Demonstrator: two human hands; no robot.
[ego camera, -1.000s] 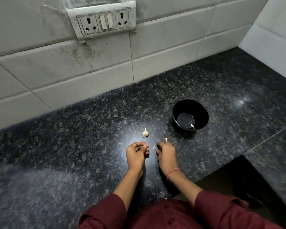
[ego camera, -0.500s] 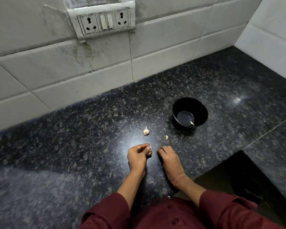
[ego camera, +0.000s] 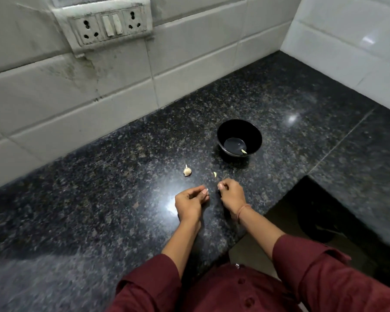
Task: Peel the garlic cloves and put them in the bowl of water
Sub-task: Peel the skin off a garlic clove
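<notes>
A black bowl (ego camera: 256, 134) holding a little water stands on the dark granite counter (ego camera: 99, 210), with one peeled clove (ego camera: 243, 151) inside it. A small garlic bulb (ego camera: 187, 171) lies left of the bowl, and a loose clove (ego camera: 215, 174) lies nearer to me. My left hand (ego camera: 189, 202) is just below the bulb, its curled fingers pinching a small pale garlic clove at the tips. My right hand (ego camera: 232, 194) is beside it with fingers curled downward; what they hold is hidden. A small gap separates the two hands.
A white tiled wall with a socket and switch plate (ego camera: 109, 24) runs behind the counter, and another tiled wall (ego camera: 347, 41) closes the right side. The counter edge steps back at the right, over a dark gap (ego camera: 313, 217).
The hands have drawn slightly apart, and the pale scrap seen at my right fingertips a second ago no longer shows. The bulb, loose clove and bowl have not moved.
</notes>
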